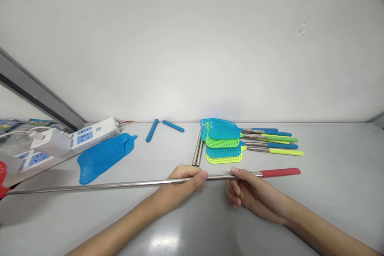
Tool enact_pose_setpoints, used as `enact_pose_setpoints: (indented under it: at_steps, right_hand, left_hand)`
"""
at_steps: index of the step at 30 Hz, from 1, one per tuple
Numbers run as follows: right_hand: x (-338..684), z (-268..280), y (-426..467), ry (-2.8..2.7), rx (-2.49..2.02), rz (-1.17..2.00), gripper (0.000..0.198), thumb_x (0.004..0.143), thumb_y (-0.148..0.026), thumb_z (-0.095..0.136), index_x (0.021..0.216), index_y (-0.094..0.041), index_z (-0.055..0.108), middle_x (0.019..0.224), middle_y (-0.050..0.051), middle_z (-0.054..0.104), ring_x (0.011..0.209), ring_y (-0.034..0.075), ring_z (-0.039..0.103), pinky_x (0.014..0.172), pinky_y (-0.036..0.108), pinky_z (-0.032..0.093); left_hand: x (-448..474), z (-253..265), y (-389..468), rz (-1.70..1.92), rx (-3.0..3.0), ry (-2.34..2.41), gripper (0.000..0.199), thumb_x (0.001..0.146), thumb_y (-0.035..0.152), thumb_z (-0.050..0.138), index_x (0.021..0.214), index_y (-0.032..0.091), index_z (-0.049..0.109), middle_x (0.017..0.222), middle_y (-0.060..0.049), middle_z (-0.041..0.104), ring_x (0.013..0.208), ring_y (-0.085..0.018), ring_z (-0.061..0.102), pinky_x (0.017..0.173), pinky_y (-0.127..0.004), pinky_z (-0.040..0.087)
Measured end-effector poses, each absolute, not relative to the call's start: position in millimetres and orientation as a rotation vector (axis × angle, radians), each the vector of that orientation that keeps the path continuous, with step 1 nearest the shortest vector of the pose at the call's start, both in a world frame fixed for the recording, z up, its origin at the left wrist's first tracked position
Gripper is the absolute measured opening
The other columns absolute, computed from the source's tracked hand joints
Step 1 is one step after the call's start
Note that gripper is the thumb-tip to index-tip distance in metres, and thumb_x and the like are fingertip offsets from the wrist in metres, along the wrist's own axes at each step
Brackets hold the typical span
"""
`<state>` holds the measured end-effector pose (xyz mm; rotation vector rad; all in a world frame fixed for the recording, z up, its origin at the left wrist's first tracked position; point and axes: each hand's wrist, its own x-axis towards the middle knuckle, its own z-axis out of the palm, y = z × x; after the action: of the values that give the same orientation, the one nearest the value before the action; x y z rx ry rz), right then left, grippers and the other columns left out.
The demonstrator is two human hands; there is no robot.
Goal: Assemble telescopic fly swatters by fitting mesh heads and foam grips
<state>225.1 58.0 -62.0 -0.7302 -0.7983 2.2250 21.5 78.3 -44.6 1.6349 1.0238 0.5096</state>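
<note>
A telescopic fly swatter [132,184] with a long, drawn-out metal rod lies across my view. Its red grip [281,172] is at the right, and part of its red head [3,178] shows at the left edge. My left hand [184,184] is closed around the middle of the rod, thumb on top. Nearer the grip, my right hand [255,196] holds the rod between thumb and fingers, the other fingers curled below. Beyond my hands lies a pile of collapsed fly swatters with blue heads [222,129] and yellow-green heads [223,160].
Two bare metal tubes [197,152] lie beside the pile. Two blue grips [152,130] rest near the wall. Loose blue swatter heads [103,160] lie at left, by a white power strip [99,130] with a plugged-in adapter [54,142]. A wall [192,48] bounds the table's back.
</note>
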Motion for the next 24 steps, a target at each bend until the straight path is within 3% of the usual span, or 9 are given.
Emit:
enact_pose_setpoints:
  at_steps: [11, 17, 24]
  right_hand:
    - [224.0, -67.2, 56.6, -0.926, -0.734, 2.086, 0.042, 0.084, -0.039, 0.038, 0.055, -0.012, 0.052, 0.053, 0.001, 0.044, 0.054, 0.012, 0.043, 0.056, 0.028, 0.03]
    - [222.6, -64.2, 52.4, -0.941, -0.746, 2.052, 0.058, 0.084, -0.05, 0.025, 0.05, -0.012, 0.052, 0.051, 0.003, 0.045, 0.055, 0.014, 0.045, 0.059, 0.029, 0.031]
    - [220.6, -61.7, 51.5, -0.843, -0.789, 2.033, 0.052, 0.081, -0.053, 0.03, 0.047, -0.015, 0.038, 0.047, -0.002, 0.036, 0.049, 0.011, 0.039, 0.055, 0.026, 0.029]
  left_hand:
    - [20.9, -42.0, 74.7, 0.504, 1.609, 0.989, 0.042, 0.084, 0.04, 0.031, 0.052, 0.015, 0.042, 0.049, 0.005, 0.034, 0.05, -0.008, 0.034, 0.05, -0.021, 0.025]
    - [21.0, -38.6, 72.8, 0.497, 1.641, 0.947, 0.041, 0.084, 0.039, 0.032, 0.053, 0.015, 0.043, 0.051, 0.004, 0.036, 0.052, -0.009, 0.036, 0.052, -0.021, 0.027]
    - [22.9, -42.6, 73.3, 0.496, 1.656, 0.977, 0.043, 0.083, 0.042, 0.034, 0.051, 0.015, 0.042, 0.049, 0.004, 0.037, 0.049, -0.008, 0.036, 0.049, -0.02, 0.027]
